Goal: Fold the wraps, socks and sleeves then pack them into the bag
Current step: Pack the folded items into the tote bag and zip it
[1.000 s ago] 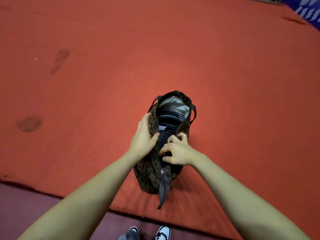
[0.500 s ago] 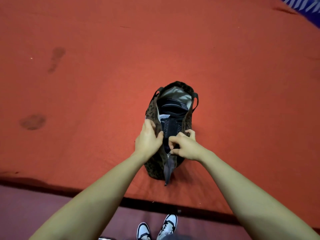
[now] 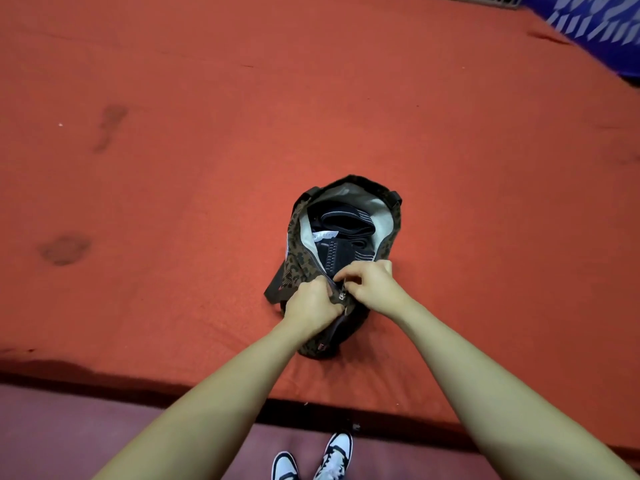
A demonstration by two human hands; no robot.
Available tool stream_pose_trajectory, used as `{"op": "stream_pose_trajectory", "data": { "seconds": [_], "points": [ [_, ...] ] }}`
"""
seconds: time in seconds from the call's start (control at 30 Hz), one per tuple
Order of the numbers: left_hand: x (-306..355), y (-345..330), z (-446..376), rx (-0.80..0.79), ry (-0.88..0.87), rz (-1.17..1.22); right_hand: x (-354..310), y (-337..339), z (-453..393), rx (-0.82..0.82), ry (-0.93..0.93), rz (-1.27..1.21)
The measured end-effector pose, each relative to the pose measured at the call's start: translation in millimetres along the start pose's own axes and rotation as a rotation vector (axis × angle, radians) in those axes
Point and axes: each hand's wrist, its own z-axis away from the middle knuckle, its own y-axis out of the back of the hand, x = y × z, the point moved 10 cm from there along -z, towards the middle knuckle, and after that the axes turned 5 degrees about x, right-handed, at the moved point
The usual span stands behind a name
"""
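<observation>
- Two hands meet at the near end of the leopard-print bag on the red mat.
- Left hand grips the bag's fabric.
- Right hand pinches the zipper pull.
- Dark folded wraps lie inside.

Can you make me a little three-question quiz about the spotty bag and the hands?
1. True or false: the leopard-print bag is zipped fully shut.
2. What lies inside the bag? A) dark folded garments B) shoes C) nothing
3. Fill in: the bag rests on a ____ mat.

Key: 1. False; its far end gapes open while the right hand pinches at the zipper pull and the left hand grips the bag's edge. 2. A. 3. Red.
</observation>
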Motion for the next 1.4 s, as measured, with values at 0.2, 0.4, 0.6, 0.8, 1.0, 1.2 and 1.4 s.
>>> {"op": "stream_pose_trajectory", "data": {
  "seconds": [0.2,0.4,0.6,0.8,1.0,1.2,1.4],
  "points": [
    [-8.6,8.3,6.0,0.047,-0.063,-0.083,-1.4,-18.6,4.2,-0.18,0.05,0.204],
    [1.7,9.5,8.5,0.042,-0.192,-0.213,-10.1,-7.6,3.5,-0.034,0.057,0.363],
    [23.2,13.1,18.1,0.006,-0.417,-0.329,-9.3,0.6,-10.7,0.113,0.024,0.614],
    [17.4,12.6,20.0,-0.041,-0.432,-0.32,5.6,34.6,-45.2,0.255,-0.03,0.552],
    [38.9,29.0,-15.3,0.167,-0.244,-0.258,12.5,39.0,-49.5,0.276,-0.021,0.336],
    [56.6,13.3,-58.0,0.135,-0.078,-0.356,13.3,43.6,-55.1,0.243,0.056,0.229],
    [65.7,0.5,-70.5,-0.01,-0.192,-0.435,27.9,56.2,-82.0,0.309,0.053,0.386]
  ]
}}
